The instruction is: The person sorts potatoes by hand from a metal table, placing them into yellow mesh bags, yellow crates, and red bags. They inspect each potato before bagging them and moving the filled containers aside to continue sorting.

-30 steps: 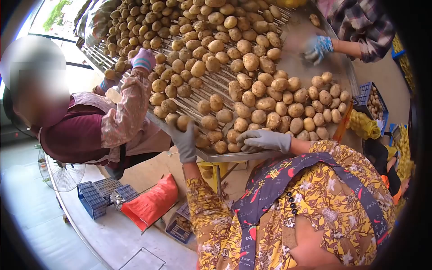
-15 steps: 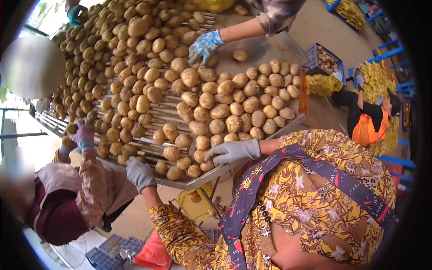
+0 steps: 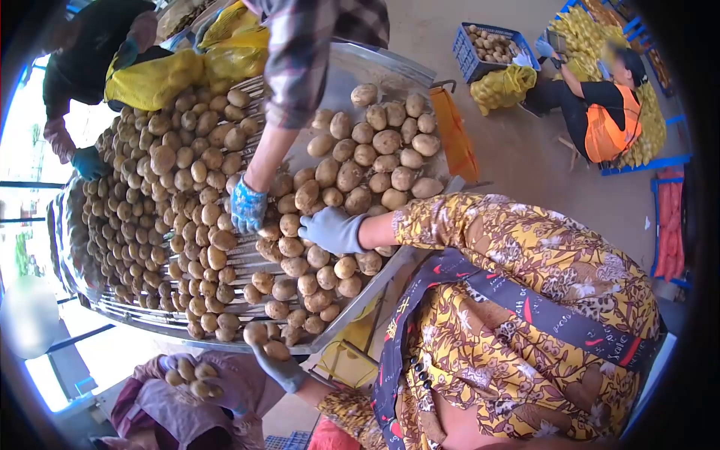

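Potatoes cover the slatted metal sorting table in front of me. My left hand, in a grey glove, is at the table's near edge, closed around potatoes. My right hand, also grey-gloved, lies over the potatoes at the right part of the table, fingers stretched out and touching some. Its fingertips are partly hidden among them. Close by, a co-worker's blue patterned glove reaches in among the potatoes from the far side.
At lower left, a co-worker holds several potatoes. Another person's teal glove rests at the far left edge. Yellow mesh sacks lie on the table's far end. A blue crate and a person in an orange vest are beyond.
My view has turned. My left hand, empty on the table's edge before, now holds potatoes. My right hand has moved from the edge inward onto the potatoes. The co-worker at lower left has lifted potatoes.
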A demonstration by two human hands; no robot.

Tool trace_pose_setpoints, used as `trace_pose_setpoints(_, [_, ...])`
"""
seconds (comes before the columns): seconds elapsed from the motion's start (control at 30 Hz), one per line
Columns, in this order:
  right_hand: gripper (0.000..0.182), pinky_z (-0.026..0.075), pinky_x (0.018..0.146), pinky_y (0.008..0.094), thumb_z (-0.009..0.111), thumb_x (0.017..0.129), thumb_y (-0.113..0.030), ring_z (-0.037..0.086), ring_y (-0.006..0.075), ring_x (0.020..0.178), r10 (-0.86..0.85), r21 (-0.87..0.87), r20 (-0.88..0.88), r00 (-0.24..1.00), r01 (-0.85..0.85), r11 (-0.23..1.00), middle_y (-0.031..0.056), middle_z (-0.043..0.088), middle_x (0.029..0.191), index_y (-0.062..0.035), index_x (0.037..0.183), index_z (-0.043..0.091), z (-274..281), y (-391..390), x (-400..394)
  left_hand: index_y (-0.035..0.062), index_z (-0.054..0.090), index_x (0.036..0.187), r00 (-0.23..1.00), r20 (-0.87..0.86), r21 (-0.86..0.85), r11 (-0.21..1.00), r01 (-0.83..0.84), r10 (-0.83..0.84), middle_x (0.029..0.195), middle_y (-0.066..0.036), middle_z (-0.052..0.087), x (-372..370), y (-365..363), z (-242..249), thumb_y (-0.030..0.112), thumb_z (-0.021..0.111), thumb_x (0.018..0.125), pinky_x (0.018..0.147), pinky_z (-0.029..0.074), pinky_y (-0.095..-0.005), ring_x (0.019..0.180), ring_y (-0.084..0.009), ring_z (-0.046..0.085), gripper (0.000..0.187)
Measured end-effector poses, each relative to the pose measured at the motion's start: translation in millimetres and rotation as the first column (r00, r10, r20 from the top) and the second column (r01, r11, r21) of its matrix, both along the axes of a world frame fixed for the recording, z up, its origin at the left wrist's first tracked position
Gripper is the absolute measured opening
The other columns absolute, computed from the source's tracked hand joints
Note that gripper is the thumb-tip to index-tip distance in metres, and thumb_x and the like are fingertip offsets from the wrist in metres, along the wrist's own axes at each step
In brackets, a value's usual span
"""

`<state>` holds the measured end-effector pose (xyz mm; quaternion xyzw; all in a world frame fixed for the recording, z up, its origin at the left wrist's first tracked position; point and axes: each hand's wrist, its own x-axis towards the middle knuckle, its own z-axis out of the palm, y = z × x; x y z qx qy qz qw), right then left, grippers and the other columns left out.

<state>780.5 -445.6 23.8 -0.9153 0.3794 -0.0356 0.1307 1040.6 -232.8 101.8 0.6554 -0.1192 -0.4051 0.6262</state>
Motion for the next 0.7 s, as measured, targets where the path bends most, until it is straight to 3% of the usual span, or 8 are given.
trace_pose_setpoints(0.03, [0.025, 0.058, 0.063, 0.041, 0.063, 0.088, -0.02, 0.073, 0.0276, 0.085, -0.021, 0.045, 0.044, 0.999, 0.02, 0.999, 0.0114, 0.067, 0.111, -0.0104, 0.11, 0.069, 3, 0, -1, 0.0058, 0.056, 0.14, 0.988, -0.122, -0.046, 0.994, -0.096, 0.09, 0.124, -0.011, 0.066, -33, -3, 7, 0.043, 0.064, 0.098, 0.085, 0.054, -0.031, 0.107, -0.0218, 0.065, 0.057])
trace_pose_setpoints(0.07, [0.025, 0.058, 0.063, 0.0417, 0.065, 0.087, -0.02, 0.073, 0.0282, 0.085, -0.034, 0.06, 0.11, 0.993, 0.028, 0.998, 0.0121, 0.067, 0.112, -0.0109, 0.109, 0.069, -3, 0, -2, 0.0062, 0.053, 0.143, 0.985, -0.169, -0.066, 0.997, -0.049, 0.037, 0.126, -0.011, 0.065, -45, 0, -1, 0.048, 0.061, 0.098, 0.088, 0.055, -0.0333, 0.11, -0.0219, 0.064, 0.062])
trace_pose_setpoints(0.17, [0.027, 0.058, 0.065, 0.0432, 0.068, 0.085, -0.019, 0.072, 0.0296, 0.083, -0.055, 0.103, 0.217, 0.975, 0.033, 0.994, 0.0125, 0.064, 0.114, -0.0124, 0.111, 0.068, -14, 3, -9, 0.0087, 0.06, 0.134, 0.916, -0.386, -0.134, 0.976, -0.171, 0.107, 0.116, -0.009, 0.069, -113, 2, 0, 0.058, 0.047, 0.101, 0.079, 0.056, -0.0352, 0.092, -0.0207, 0.066, 0.061])
trace_pose_setpoints(0.27, [0.041, 0.058, 0.07, 0.044, 0.068, 0.086, -0.018, 0.07, 0.0309, 0.084, -0.082, 0.149, 0.342, 0.936, 0.033, 0.988, 0.0086, 0.06, 0.12, -0.0126, 0.126, 0.062, -8, 6, -24, 0.0083, 0.064, 0.126, 0.891, -0.452, -0.082, 0.994, -0.075, 0.03, 0.108, -0.009, 0.072, -121, 39, -29, 0.06, 0.045, 0.102, 0.067, 0.052, -0.032, 0.083, -0.0196, 0.064, 0.06])
trace_pose_setpoints(0.3, [0.039, 0.057, 0.073, 0.0446, 0.066, 0.087, -0.018, 0.07, 0.032, 0.084, -0.088, 0.133, 0.284, 0.955, 0.051, 0.99, 0.0096, 0.06, 0.12, -0.0119, 0.126, 0.062, -15, 5, -25, 0.0082, 0.064, 0.126, 0.821, -0.565, -0.159, 0.987, -0.014, -0.079, 0.11, -0.01, 0.072, -117, 46, -33, 0.059, 0.044, 0.103, 0.063, 0.051, -0.0319, 0.079, -0.0201, 0.064, 0.059])
trace_pose_setpoints(0.43, [0.038, 0.057, 0.081, 0.0448, 0.064, 0.089, -0.017, 0.068, 0.0316, 0.097, 0.062, 0.172, 0.463, 0.884, -0.158, 0.972, 0.0105, 0.06, 0.127, -0.0103, 0.127, 0.062, -19, 19, -57, 0.0082, 0.051, 0.141, 0.829, -0.552, -0.101, 0.98, -0.169, 0.086, 0.124, -0.019, 0.066, -131, 82, -47, 0.052, 0.053, 0.099, 0.06, 0.051, -0.034, 0.078, -0.0214, 0.064, 0.061])
trace_pose_setpoints(0.53, [0.047, 0.051, 0.093, 0.044, 0.065, 0.089, -0.019, 0.064, 0.0292, 0.106, 0.098, 0.054, 0.338, 0.936, -0.123, 0.991, 0.0093, 0.058, 0.134, -0.0122, 0.134, 0.059, -5, 46, -82, 0.0092, 0.045, 0.145, 0.77, -0.615, -0.056, 0.965, -0.257, 0.169, 0.13, -0.021, 0.063, -161, 114, -29, 0.04, 0.065, 0.096, 0.067, 0.058, -0.0366, 0.086, -0.025, 0.066, 0.061])
trace_pose_setpoints(0.7, [0.053, 0.046, 0.099, 0.0421, 0.064, 0.091, -0.021, 0.06, 0.0272, 0.114, 0.132, 0.078, 0.41, 0.903, -0.179, 0.981, 0.0079, 0.058, 0.137, -0.0137, 0.142, 0.055, -9, 37, -92, 0.0167, 0.054, 0.139, 0.702, -0.588, 0.098, 0.897, -0.431, 0.401, 0.116, -0.015, 0.069, -182, 158, -32, 0.051, 0.055, 0.101, 0.064, 0.059, -0.0379, 0.083, -0.0252, 0.068, 0.051])
